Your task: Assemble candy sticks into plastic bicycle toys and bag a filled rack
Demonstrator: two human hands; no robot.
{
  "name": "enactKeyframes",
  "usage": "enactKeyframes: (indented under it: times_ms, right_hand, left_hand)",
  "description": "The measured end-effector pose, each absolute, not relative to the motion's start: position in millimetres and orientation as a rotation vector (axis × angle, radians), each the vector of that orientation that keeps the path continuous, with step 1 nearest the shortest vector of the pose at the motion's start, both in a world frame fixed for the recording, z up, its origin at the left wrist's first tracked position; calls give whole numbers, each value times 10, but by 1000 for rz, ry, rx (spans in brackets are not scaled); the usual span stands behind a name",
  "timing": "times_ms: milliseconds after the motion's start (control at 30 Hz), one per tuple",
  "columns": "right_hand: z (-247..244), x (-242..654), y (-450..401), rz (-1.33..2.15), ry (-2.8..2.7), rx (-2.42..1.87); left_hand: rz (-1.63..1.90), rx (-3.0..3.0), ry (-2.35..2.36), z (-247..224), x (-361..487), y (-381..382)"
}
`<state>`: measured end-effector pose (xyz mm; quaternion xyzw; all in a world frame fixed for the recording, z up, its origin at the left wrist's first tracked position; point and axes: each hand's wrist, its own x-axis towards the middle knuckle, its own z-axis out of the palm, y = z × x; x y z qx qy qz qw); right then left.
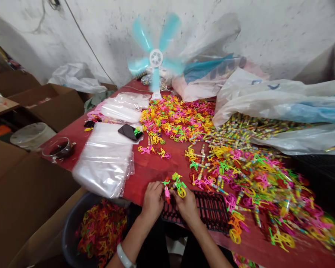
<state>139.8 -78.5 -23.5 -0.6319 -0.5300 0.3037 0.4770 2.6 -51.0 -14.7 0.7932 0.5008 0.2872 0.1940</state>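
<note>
at the near edge of the bench (153,167), in the head view, both hands met over a black rack (210,208), close to the body, where small parts were likely easiest to see and steady. the fingers of the left hand (153,200) were nearly closed, pinching a pink toy piece (167,191) with a bit of green at its top; those of the right hand (187,205) pinched a green and yellow bicycle (180,186), wheel hanging down. small grips like these probably left most of each piece free. whether the two pieces touched, i could not tell.

to the right spread a mixed pile of bicycles and striped sticks (264,190), just beside the rack, presumably for a short reach. beyond the hands lay another heap of bicycles (178,119), at the foot of a fan (156,57). clear bags (103,160) lay flat on the left, a phone (130,132) resting on their far corner, perhaps as a weight against the draught. lower left, a basin (68,232) held more loose pieces, its walls seemingly keeping them together.
</note>
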Motion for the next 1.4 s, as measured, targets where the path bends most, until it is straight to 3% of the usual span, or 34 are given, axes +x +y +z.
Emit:
enactKeyframes:
  times_ms: [300,500,967,1167,1400]
  right_hand:
    - [-190,1393,-775,679,-1318,-1550]
    - [-222,1408,-779,642,-1337,-1574]
    - [-248,1401,-799,823,-1265,-1585]
    - [-242,1408,-800,784,-1267,-1570]
    - [-186,1387,-795,908,-1169,-1541]
  left_hand:
    - [653,1574,891,71,-317,-238]
    - [507,1779,586,451,-305,88]
    - [668,2117,951,330,-207,-136]
    - [649,1990,824,352,-253,-131]
    - [665,1715,1030,166,-278,-173]
